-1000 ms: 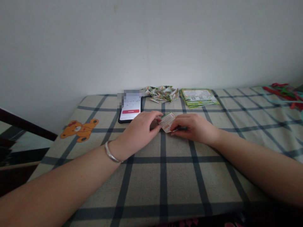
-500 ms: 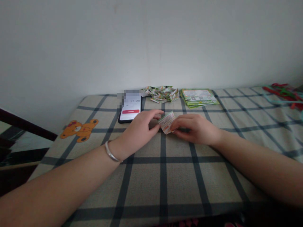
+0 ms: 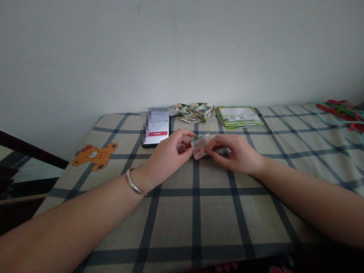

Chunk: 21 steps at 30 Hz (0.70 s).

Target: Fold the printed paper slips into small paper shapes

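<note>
Between my hands, above the middle of the checked tablecloth, is a small printed paper (image 3: 200, 142) in white, green and orange, apparently folded. My left hand (image 3: 174, 149), with a silver bangle on its wrist, has its thumb and fingers curled at the paper's left edge. My right hand (image 3: 234, 151) pinches the right side between thumb and fingers. The fingertips cover part of the paper's edges. Beyond the hands, near the wall, lies a pile of small folded paper pieces (image 3: 196, 112) with similar print.
A flat stack of green printed sheets (image 3: 240, 117) sits right of the pile. Left of it lies a phone (image 3: 156, 133) showing a timer. Red and green strips (image 3: 342, 112) rest at the far right. A bear picture (image 3: 96, 155) marks the tablecloth (image 3: 176, 227). The wall (image 3: 182, 53) stands behind.
The paper has turned slightly between my fingers. My left fingers have curled more at its left edge, and my right fingers have shifted a little on its right side.
</note>
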Motion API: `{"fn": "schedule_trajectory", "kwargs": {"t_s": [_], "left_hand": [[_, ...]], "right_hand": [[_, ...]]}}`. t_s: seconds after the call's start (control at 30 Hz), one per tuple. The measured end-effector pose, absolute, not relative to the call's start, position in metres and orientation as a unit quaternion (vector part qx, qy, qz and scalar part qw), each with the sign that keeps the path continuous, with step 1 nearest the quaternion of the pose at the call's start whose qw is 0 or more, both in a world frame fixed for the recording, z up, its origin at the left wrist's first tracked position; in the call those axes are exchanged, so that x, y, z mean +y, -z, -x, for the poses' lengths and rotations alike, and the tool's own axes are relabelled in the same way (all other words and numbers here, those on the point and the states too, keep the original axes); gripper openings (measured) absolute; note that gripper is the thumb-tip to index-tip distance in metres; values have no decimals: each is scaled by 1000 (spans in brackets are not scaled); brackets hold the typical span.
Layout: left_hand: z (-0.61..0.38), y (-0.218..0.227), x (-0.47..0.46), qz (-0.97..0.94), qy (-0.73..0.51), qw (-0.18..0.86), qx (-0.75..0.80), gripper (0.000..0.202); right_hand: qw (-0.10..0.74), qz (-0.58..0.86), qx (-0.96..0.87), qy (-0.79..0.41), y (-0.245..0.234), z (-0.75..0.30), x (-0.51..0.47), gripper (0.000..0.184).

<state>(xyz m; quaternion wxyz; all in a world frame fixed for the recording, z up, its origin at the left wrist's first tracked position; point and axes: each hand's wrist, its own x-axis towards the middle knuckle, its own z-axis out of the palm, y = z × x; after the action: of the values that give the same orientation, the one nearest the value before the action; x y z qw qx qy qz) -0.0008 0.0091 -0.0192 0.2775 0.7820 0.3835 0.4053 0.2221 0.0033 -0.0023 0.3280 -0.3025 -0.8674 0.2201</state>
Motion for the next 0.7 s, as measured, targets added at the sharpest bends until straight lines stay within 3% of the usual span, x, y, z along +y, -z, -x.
{"fn": "schedule_trajectory", "kwargs": {"t_s": [0.23,0.33,0.7], "left_hand": [[-2,17,6,-771,-415,331,351,26],[-2,17,6,-762,-408,353,358,34],[-2,11,4,-772,-404,286,398,13]], "right_hand": [[375,309,-863,-137,5,-219,9,6],[394,340,-843,-135,6,-217,8,5],[385,328,-863,11,1,-213,8,10]]}}
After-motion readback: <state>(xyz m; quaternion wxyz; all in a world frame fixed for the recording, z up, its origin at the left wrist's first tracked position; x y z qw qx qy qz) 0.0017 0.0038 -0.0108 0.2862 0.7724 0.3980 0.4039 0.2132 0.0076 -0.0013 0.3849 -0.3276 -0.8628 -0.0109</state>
